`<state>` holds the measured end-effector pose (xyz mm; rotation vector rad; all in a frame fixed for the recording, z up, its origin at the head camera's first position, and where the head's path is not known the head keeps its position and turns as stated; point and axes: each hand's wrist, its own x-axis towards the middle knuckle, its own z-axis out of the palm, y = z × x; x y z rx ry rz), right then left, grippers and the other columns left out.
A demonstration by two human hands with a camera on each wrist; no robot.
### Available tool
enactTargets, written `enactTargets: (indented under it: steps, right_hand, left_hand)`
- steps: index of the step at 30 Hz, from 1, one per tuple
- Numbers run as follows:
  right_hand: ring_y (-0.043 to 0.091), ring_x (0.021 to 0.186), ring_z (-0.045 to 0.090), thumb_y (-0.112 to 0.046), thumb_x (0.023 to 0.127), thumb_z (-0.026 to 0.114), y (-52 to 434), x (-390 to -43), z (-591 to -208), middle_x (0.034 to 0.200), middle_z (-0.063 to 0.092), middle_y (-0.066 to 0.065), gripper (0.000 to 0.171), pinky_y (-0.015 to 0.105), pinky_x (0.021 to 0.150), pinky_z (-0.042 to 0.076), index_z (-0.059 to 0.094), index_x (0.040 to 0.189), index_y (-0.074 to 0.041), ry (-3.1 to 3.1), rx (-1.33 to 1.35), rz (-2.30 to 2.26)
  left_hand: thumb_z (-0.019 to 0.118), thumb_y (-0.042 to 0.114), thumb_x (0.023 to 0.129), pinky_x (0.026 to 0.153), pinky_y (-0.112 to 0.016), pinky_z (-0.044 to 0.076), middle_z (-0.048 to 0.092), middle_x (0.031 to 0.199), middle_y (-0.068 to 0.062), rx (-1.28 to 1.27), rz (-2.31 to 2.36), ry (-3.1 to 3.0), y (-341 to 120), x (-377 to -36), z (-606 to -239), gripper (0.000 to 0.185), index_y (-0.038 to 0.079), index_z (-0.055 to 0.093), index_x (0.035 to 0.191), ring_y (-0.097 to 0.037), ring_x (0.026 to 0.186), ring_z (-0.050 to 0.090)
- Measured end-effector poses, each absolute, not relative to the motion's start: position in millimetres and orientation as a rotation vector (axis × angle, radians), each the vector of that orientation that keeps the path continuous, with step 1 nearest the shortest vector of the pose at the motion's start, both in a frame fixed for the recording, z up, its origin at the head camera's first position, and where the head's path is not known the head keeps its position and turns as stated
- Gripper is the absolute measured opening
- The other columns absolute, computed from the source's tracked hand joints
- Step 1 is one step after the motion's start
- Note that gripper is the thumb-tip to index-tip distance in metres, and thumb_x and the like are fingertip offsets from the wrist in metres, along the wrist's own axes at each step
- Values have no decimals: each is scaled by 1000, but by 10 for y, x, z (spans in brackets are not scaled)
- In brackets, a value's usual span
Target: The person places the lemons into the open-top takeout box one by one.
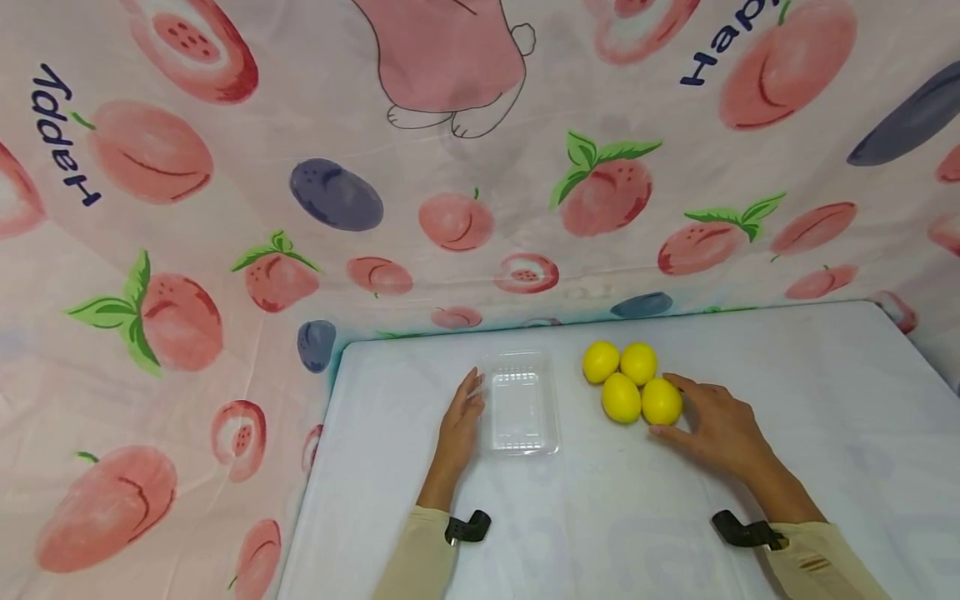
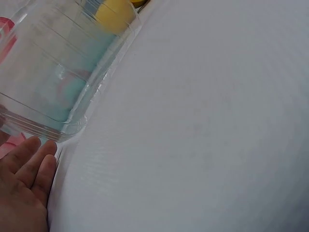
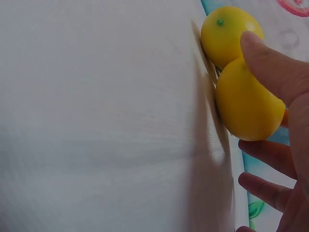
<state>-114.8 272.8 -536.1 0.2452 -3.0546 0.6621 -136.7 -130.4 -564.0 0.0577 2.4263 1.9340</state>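
Observation:
A clear plastic container (image 1: 520,408) sits on the white table, its see-through wall also showing in the left wrist view. Along its left side lies my left hand (image 1: 459,423), fingers fairly straight and fingertips at the edge; whether they press on it is hard to tell. Several yellow lemons stand in a tight cluster right of the container. My right hand (image 1: 720,429) has its thumb and index finger around the front right lemon (image 1: 662,402), which rests on the table. In the right wrist view the thumb overlaps this lemon (image 3: 248,104), and the other fingers are spread.
Left in the cluster are the front left lemon (image 1: 621,398) and two behind, a left one (image 1: 601,362) and a right one (image 1: 639,363). A fruit-print cloth (image 1: 465,167) hangs behind and left of the white table (image 1: 600,517). Both wrists wear black straps.

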Motion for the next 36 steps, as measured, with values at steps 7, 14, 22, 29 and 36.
enactTargets:
  steps: [7,14,22,29,36]
  right_hand:
    - [50,123,52,-66,79,77,2743,-1168,-5393,139,59,24,92,78,90,41,49,146,-10,-3053,249,683]
    - [48,122,53,-62,78,79,2728,-1151,-5397,137,61,23,87,77,91,41,51,144,-11,-3027,240,707]
    - [47,119,55,-62,77,80,2744,-1143,-5415,135,62,22,86,75,90,42,55,140,-10,-2983,271,705]
    - [45,117,57,-60,76,82,2743,-1133,-5427,133,63,22,85,74,90,44,57,138,-8,-2963,280,705]
    - [44,115,58,-57,75,85,2742,-1115,-5430,130,65,21,82,72,89,45,59,136,-9,-2920,276,708]
  left_hand:
    - [43,13,107,119,-57,35,44,160,-11,36,1936,2401,-1290,-1363,-5620,55,16,33,161,-37,143,46]
    - [45,18,106,119,-55,36,46,159,-4,48,1948,2418,-1289,-1361,-5656,55,22,36,160,-31,142,48]
    - [43,19,106,119,-51,37,45,159,1,39,1902,2440,-1297,-1360,-5664,56,24,34,161,-28,142,48]
    - [43,20,106,119,-51,37,45,160,2,32,1892,2448,-1306,-1360,-5665,56,24,34,161,-27,142,49]
    - [42,19,106,120,-52,35,44,160,2,38,1907,2430,-1296,-1358,-5633,55,24,34,161,-27,142,49]
